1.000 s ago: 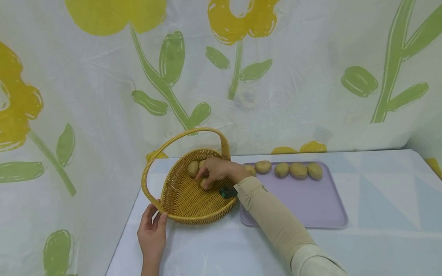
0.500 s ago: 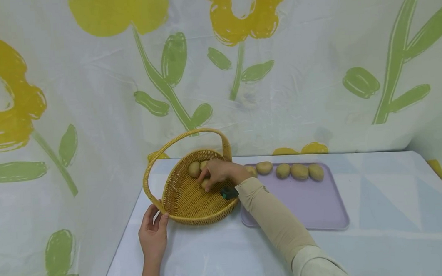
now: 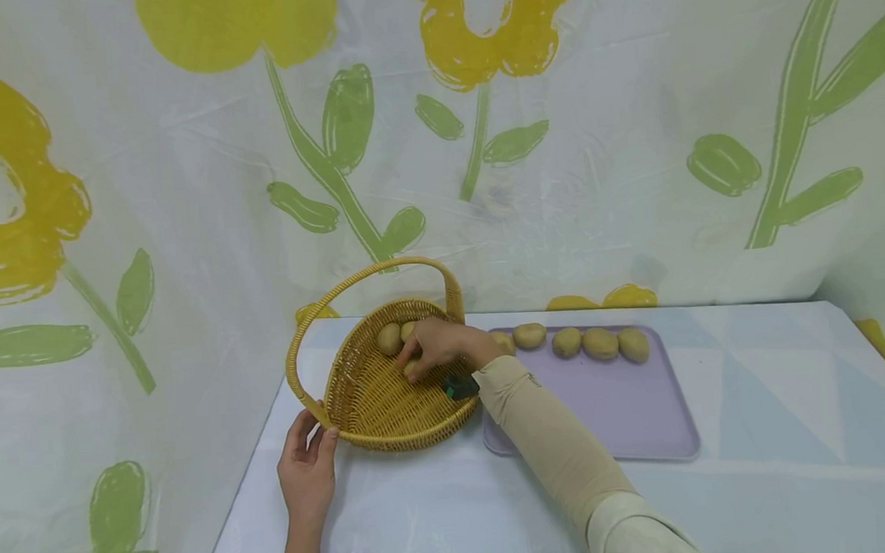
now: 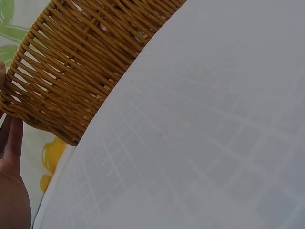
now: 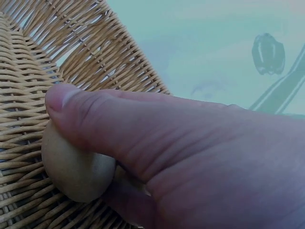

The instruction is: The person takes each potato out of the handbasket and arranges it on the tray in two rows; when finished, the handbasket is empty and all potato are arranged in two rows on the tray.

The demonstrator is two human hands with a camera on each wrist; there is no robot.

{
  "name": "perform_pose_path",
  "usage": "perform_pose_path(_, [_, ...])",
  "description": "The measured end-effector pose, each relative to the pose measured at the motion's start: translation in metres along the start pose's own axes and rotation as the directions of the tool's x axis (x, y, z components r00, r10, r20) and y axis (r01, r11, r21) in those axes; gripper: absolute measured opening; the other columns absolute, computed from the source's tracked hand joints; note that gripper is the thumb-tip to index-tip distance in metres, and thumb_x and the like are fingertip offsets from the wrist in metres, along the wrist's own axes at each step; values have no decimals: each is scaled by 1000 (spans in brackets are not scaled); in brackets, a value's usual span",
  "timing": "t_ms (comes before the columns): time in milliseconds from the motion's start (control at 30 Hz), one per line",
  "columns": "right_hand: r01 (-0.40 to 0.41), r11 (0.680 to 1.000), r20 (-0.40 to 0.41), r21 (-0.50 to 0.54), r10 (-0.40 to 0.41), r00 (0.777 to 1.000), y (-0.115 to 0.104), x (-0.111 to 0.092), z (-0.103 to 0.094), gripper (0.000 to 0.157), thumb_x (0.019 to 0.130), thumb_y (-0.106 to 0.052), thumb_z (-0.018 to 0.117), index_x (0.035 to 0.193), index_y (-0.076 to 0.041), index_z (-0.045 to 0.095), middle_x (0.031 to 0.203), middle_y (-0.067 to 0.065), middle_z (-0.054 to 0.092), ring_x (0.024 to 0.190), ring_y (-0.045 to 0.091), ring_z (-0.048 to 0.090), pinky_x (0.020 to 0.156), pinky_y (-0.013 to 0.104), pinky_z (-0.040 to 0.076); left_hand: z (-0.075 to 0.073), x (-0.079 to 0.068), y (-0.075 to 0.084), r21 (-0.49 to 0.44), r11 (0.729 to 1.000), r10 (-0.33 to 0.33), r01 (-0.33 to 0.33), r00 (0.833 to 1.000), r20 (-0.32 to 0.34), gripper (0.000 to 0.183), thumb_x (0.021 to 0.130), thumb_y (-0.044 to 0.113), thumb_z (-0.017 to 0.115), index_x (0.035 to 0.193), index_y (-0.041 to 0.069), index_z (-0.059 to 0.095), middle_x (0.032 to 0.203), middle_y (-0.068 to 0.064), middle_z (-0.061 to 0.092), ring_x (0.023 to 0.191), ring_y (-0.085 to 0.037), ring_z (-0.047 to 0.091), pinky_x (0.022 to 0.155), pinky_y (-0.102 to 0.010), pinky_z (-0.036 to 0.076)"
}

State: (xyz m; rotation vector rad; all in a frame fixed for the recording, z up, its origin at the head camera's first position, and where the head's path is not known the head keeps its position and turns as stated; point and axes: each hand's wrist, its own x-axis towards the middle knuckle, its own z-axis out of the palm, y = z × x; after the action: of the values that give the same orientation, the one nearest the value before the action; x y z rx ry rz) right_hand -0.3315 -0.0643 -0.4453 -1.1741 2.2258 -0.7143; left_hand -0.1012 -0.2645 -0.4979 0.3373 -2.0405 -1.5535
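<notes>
A wicker basket (image 3: 389,409) with a tall arched handle (image 3: 338,287) stands at the left of the table, tilted toward me. My left hand (image 3: 307,471) grips its rim at the near foot of the handle, thumb in front. Inside the basket, my right hand (image 3: 440,343) holds a potato (image 5: 76,167) between thumb and fingers, low over the woven bottom. In the right wrist view the thumb lies across the top of this potato, and the fingers are mostly hidden beneath the hand. Other potatoes (image 3: 389,339) lie at the basket's far side, beside the right hand.
Right of the basket lies a purple tray (image 3: 608,426), with several potatoes (image 3: 599,343) lined up along its far edge. My right forearm (image 3: 548,425) crosses the tray's left part. A flower-printed cloth wall (image 3: 606,243) rises behind the table (image 3: 780,409).
</notes>
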Motion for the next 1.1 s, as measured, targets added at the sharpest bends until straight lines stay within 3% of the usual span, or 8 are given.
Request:
perform_pose_path(233, [96, 995, -8, 15, -96, 995, 1, 0, -1, 30, 86, -28, 84, 114, -17, 80, 113, -4, 77, 90, 1, 56, 87, 13, 54, 0, -1, -3, 1, 1000, 8, -8, 1000, -6, 46, 95, -2, 67, 139, 1, 54, 137, -4, 58, 123, 5, 57, 104, -8, 51])
perform_pose_path(433, [168, 982, -63, 85, -163, 985, 2, 0, 0, 35, 86, -26, 84, 118, -13, 78, 111, 1, 77, 71, 5, 44, 64, 13, 44, -1, 0, -2, -21, 1000, 15, -15, 1000, -12, 46, 94, -5, 67, 139, -2, 54, 132, 10, 60, 124, 4, 57, 104, -9, 51])
perform_pose_path(500, [197, 976, -86, 90, -189, 978, 0, -1, -2, 35, 87, -26, 83, 118, -12, 77, 113, 1, 77, 69, 5, 43, 63, 13, 43, -1, 0, -2, -21, 1000, 21, -21, 1000, -13, 47, 94, -6, 67, 139, -3, 54, 131, 13, 60, 124, 4, 57, 104, -10, 51])
perform_pose_path(633, [230, 971, -118, 58, -222, 968, -9, -6, -7, 35, 87, -26, 83, 118, -12, 77, 114, -1, 77, 79, 2, 53, 80, 14, 54, 0, 1, -1, -25, 999, 33, -33, 999, -16, 46, 94, -7, 67, 138, -4, 54, 131, 14, 60, 124, 4, 58, 105, -10, 52])
perform_pose_path(733, [239, 970, -138, 46, -231, 963, -15, -11, -11, 34, 86, -25, 83, 118, -14, 78, 115, -2, 77, 94, 3, 62, 97, 21, 58, 0, 1, -1, -27, 999, 37, -37, 999, -15, 46, 94, -7, 67, 138, -4, 54, 131, 13, 60, 124, 3, 58, 105, -10, 51])
perform_pose_path(900, [244, 965, -186, 90, -225, 957, -20, -22, -15, 34, 86, -27, 84, 118, -19, 78, 120, -6, 76, 118, 9, 66, 105, 23, 57, 0, 1, -2, -25, 999, 31, -32, 999, -15, 46, 94, -6, 68, 138, -3, 54, 131, 13, 60, 124, 3, 58, 105, -10, 51])
perform_pose_path(1100, [261, 957, -252, 124, -224, 941, -25, -45, -25, 34, 86, -31, 83, 119, -20, 78, 123, -7, 74, 121, 10, 65, 104, 26, 58, 0, 1, -1, -35, 999, 21, -22, 999, -27, 47, 93, -7, 68, 138, -4, 55, 130, 11, 61, 122, 3, 59, 104, -10, 52])
